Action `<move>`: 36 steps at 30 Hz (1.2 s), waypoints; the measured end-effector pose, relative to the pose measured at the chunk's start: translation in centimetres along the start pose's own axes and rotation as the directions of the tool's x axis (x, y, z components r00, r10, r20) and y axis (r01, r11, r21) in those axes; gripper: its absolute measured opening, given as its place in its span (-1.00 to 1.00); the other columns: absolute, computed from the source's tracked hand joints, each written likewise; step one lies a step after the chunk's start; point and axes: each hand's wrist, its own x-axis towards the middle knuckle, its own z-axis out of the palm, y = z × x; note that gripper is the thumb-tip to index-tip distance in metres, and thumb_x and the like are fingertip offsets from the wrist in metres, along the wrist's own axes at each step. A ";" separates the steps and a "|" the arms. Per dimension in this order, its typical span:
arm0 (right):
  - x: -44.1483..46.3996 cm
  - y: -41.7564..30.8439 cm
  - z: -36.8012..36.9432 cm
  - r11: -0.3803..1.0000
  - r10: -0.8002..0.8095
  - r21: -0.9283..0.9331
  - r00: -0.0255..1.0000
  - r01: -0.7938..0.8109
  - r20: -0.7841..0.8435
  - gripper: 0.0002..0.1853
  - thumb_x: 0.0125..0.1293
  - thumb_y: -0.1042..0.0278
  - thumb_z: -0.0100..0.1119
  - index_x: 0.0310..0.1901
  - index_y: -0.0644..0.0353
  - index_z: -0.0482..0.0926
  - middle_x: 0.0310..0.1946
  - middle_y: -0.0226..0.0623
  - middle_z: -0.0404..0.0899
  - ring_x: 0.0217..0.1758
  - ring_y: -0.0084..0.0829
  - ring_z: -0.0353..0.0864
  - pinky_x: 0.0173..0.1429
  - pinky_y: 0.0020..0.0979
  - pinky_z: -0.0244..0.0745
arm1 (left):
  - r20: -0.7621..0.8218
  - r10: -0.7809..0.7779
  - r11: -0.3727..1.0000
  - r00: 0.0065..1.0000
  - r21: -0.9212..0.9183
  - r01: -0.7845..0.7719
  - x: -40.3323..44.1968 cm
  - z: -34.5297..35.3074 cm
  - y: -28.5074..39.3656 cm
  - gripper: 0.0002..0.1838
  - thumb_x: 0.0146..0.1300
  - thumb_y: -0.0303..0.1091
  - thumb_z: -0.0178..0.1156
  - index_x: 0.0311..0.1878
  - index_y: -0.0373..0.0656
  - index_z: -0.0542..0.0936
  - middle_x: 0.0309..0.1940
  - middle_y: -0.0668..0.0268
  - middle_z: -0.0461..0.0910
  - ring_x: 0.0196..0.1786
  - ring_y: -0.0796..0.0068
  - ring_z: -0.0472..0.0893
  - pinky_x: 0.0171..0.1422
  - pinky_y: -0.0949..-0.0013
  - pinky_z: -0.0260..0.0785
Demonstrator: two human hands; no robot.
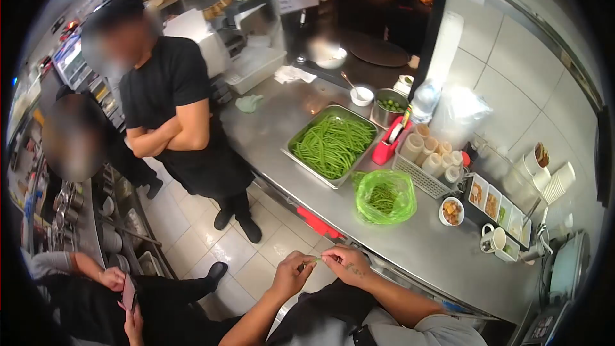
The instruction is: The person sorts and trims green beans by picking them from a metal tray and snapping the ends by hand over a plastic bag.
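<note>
My left hand (293,273) and my right hand (346,264) meet in front of my apron, at the counter's front edge. Pinched between their fingertips is a green bean (315,260), of which only a short bit shows. A metal tray (328,182) heaped with long green beans (333,144) lies on the counter beyond my hands. Nearer, to its right, stands an open light-green plastic bag (403,208) with thin green pieces (383,197) inside.
On the steel counter (307,211) are a red tape dispenser (389,143), a grey basket of bottles (419,176), a bowl of diced food (451,211), a topping caddy (496,208) and a mug (492,238). A person with folded arms (170,96) stands left; another holds a phone (129,293).
</note>
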 end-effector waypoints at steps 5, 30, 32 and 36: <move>1.5 2.9 -3.7 0.965 0.244 0.096 0.970 -0.242 -0.005 -0.80 0.28 0.30 0.26 -0.18 0.23 0.69 -0.37 -0.23 0.68 -0.40 -0.42 0.63 -0.25 -0.41 0.51 | 0.058 0.100 0.995 0.993 -0.014 -0.100 5.9 2.6 1.2 -0.81 0.15 -0.56 0.37 -0.15 -0.20 0.70 -0.40 0.30 0.54 -0.51 0.56 0.43 -0.46 0.47 0.24; 8.7 11.7 -12.6 0.746 0.545 0.473 0.838 -0.470 -0.026 -0.83 0.29 0.35 0.26 -0.25 0.30 0.63 -0.46 -0.46 0.60 -0.45 -0.70 0.47 -0.33 -0.59 0.40 | 0.362 0.248 0.962 0.899 -0.203 -0.184 23.4 8.6 -0.2 -0.72 0.14 -0.63 0.33 -0.06 -0.15 0.70 -0.27 0.27 0.57 -0.25 0.44 0.60 -0.24 0.43 0.47; 9.0 11.0 -12.3 0.807 0.528 0.358 0.846 -0.471 -0.079 -0.84 0.30 0.36 0.25 -0.26 0.31 0.63 -0.47 -0.47 0.59 -0.45 -0.71 0.46 -0.34 -0.58 0.39 | 0.368 0.273 0.951 0.889 -0.240 -0.193 24.3 8.6 -0.8 -0.72 0.16 -0.61 0.33 -0.06 -0.16 0.70 -0.27 0.27 0.57 -0.24 0.42 0.60 -0.24 0.41 0.47; 10.0 9.9 -11.3 0.824 0.564 0.250 0.777 -0.508 -0.279 -0.86 0.33 0.40 0.19 -0.29 0.31 0.59 -0.49 -0.48 0.56 -0.46 -0.70 0.43 -0.34 -0.55 0.38 | 0.410 0.330 0.929 0.850 -0.302 -0.215 25.8 9.3 -1.7 -0.75 0.20 -0.55 0.32 -0.05 -0.16 0.69 -0.28 0.24 0.56 -0.27 0.38 0.59 -0.24 0.40 0.49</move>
